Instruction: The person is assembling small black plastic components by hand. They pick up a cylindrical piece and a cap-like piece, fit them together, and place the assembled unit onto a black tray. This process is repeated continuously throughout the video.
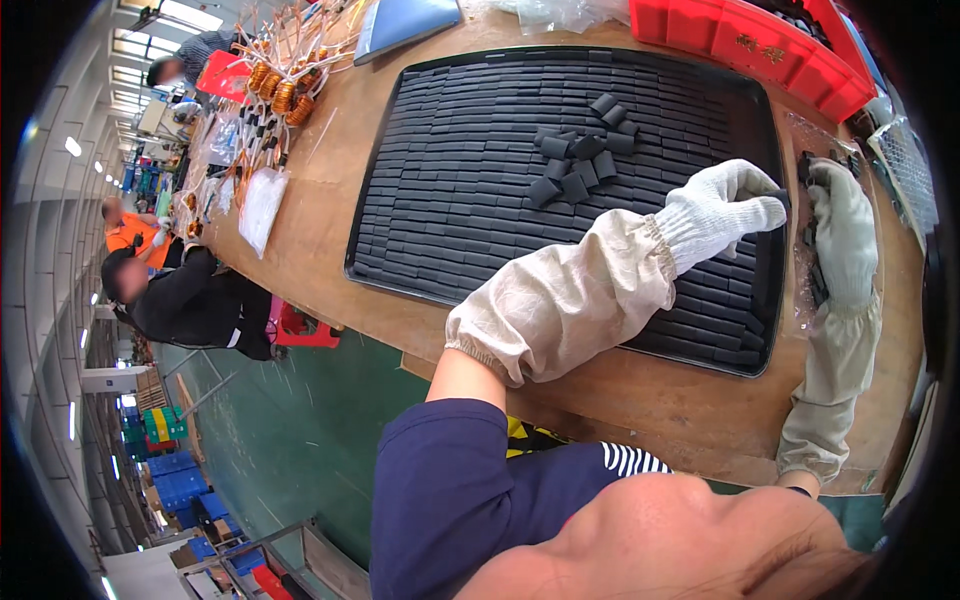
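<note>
A wide black tray [362,240] holds tight rows of small black blocks [450,150], with a loose heap of the same curved-faced blocks [585,150] lying on top. My left hand [722,208], in a white knit glove and beige sleeve cover, is over the tray's right side. Its thumb and forefinger pinch a small dark piece at the fingertips, mostly hidden. Beyond the tray's right rim my right hand [845,235], gloved too, rests with curled fingers over clear plastic [802,300] and more black pieces [815,285]. What its fingers hold is hidden.
A red bin [750,45] with black parts stands behind the tray at right. Copper coils [285,95] with pale leads, a white bag [263,210] and a blue folder [408,25] lie toward the left. Co-workers [185,300] sit further along the wooden table [320,225].
</note>
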### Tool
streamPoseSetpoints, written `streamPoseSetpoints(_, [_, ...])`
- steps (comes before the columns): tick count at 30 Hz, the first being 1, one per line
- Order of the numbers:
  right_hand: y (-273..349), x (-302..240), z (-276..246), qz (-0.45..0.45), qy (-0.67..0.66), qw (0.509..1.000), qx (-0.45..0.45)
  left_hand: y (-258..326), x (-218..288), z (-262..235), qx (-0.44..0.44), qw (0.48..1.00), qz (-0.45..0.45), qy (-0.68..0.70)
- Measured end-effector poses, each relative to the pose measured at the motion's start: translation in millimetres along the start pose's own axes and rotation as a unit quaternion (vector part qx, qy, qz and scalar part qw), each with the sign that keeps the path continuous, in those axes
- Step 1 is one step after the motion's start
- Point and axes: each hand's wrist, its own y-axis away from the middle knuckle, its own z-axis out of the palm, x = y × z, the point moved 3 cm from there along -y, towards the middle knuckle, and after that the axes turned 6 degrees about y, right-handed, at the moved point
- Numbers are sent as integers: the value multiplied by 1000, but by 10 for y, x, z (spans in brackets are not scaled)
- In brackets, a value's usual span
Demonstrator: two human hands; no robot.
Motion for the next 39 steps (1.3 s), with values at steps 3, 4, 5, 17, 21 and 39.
streamPoseSetpoints(3, [-22,-461,-168,53,-241,966,-72,-29,-48,-38,19,1000,14,-5])
streamPoseSetpoints(4, [-4,-520,-161,30,-247,966,-76,-27,-46,-48,10,1000,14,-4])
streamPoseSetpoints(5, [1,-539,-178,-8,-200,978,-50,-32,-53,-52,10,1000,17,-8])
streamPoseSetpoints(17, [-60,-633,-330,-66,-182,980,-48,-51,-86,-21,-18,998,46,-32])
streamPoseSetpoints(21, [-51,-656,-316,-107,-142,984,-3,-10,-43,12,-30,996,82,-17])
streamPoseSetpoints(39, [2,-707,-299,-204,116,972,-1,-30,-16,-36,47,931,262,-250])
